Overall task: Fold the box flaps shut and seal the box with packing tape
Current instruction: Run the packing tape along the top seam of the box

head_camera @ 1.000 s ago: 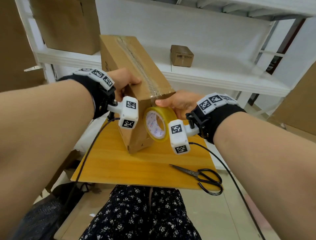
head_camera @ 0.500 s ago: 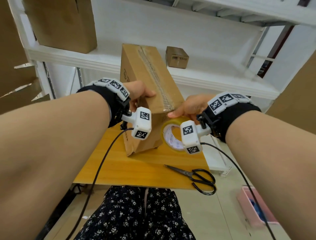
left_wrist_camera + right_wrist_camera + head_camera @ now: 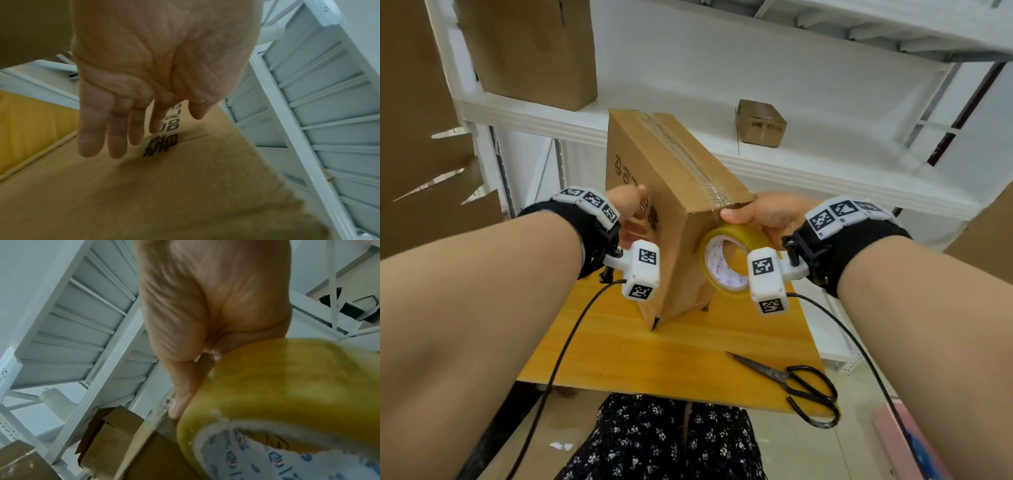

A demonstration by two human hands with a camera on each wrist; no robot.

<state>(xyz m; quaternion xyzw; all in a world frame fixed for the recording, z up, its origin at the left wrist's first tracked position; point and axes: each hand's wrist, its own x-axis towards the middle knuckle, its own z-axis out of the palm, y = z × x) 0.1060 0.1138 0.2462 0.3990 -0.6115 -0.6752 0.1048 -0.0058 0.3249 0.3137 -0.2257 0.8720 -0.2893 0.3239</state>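
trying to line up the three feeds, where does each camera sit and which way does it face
Head: worn on the head, looking forward and down at the box on the table; both forearms show.
Left wrist: looks along the left hand, fingers straight on the box's printed side.
Right wrist: looks along the right hand holding the tape roll at the box edge.
All three share the box.

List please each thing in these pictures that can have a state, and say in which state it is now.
box: flaps shut, tilted on one bottom edge on the table, tape strip along its top seam.
tape roll: held against the box's near end, uncut.
left hand: fingers straight, flat on the box's printed side.
right hand: holds the tape roll, thumb at the box's top edge.
scissors: closed, lying on the table.
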